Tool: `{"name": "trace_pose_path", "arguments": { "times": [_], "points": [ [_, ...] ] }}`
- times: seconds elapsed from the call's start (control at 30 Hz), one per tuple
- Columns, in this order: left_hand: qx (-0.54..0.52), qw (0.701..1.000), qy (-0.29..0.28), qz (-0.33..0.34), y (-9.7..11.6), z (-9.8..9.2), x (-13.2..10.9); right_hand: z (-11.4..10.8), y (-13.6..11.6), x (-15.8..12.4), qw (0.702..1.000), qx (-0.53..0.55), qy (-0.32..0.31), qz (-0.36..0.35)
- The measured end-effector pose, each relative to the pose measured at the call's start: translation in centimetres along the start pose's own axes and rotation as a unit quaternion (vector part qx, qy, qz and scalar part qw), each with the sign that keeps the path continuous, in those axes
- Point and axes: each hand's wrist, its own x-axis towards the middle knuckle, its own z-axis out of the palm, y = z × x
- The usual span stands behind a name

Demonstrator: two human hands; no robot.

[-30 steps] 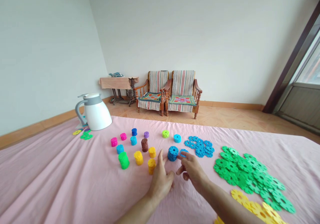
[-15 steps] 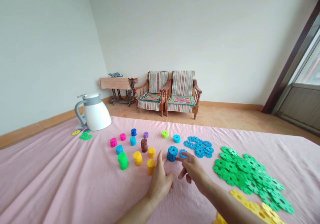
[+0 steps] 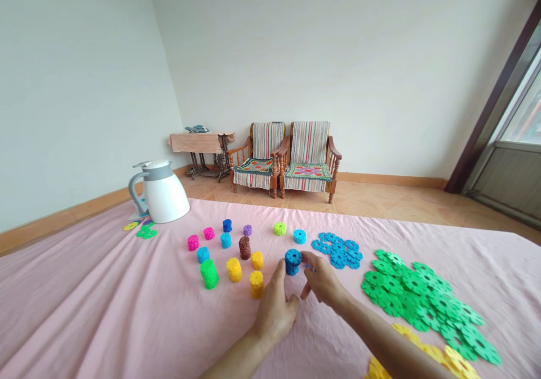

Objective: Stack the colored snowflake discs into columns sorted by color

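Observation:
A stack of dark blue notched discs (image 3: 293, 262) stands on the pink cloth (image 3: 160, 306) between my hands. My left hand (image 3: 275, 306) is at its left side, index fingertip against the stack and thumb apart, holding nothing. At the stack's right edge, my right hand (image 3: 322, 280) touches the upper discs with its index finger; its other fingers are partly curled below. A loose blue disc behind the right hand is mostly hidden. Loose blue discs (image 3: 338, 252) lie to the right, and a yellow stack (image 3: 256, 284) stands left of my left hand.
Green discs (image 3: 422, 294) and yellow discs (image 3: 435, 356) lie at the right. Several small stacks, including a green one (image 3: 209, 273) and a brown one (image 3: 244, 248), stand at the left. A white jug (image 3: 167, 196) is at the far left edge.
Both hands have closed in on the blue stack; the right index finger has moved from beside its base up to its upper edge. The loose disc beside it is now mostly covered by the right hand.

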Motion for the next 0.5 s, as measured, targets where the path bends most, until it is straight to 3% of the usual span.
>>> {"name": "trace_pose_path", "arguments": {
  "times": [0.3,0.5],
  "points": [
    [-0.008,1.0,-0.012,0.023,0.71,0.03,0.16,0.19,0.4,0.24,0.999,-0.036,-0.01,-0.022],
    [-0.001,1.0,-0.003,-0.001,0.03,0.0,0.22,-0.05,0.67,0.47,0.994,-0.088,0.034,-0.059]
  ]
}}
